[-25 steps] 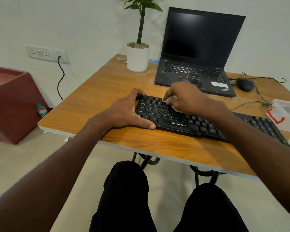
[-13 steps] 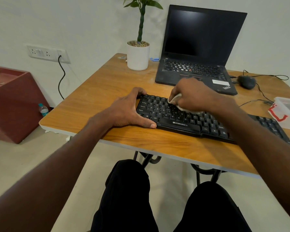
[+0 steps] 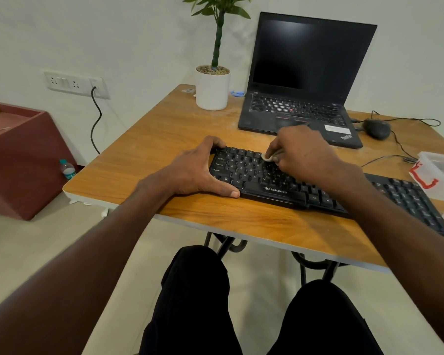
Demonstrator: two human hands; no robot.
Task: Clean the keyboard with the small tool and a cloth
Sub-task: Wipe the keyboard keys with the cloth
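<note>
A black keyboard (image 3: 272,187) lies across the near part of the wooden table (image 3: 164,134). My left hand (image 3: 198,170) grips its left end, fingers curled over the far corner and thumb along the front edge. My right hand (image 3: 303,155) is over the upper key rows and pinches a small white cloth (image 3: 268,157) against the keys. Most of the cloth is hidden under my fingers. A small blue object (image 3: 236,93) lies behind the plant pot; I cannot tell what it is.
An open black laptop (image 3: 303,80) stands behind the keyboard, with a white plant pot (image 3: 212,90) to its left and a wired mouse (image 3: 376,128) to its right. A clear plastic box (image 3: 441,172) sits at the right edge. My knees are under the table.
My right hand has slid the cloth from the middle key rows up toward the top rows. My left hand has stayed on the keyboard's left end.
</note>
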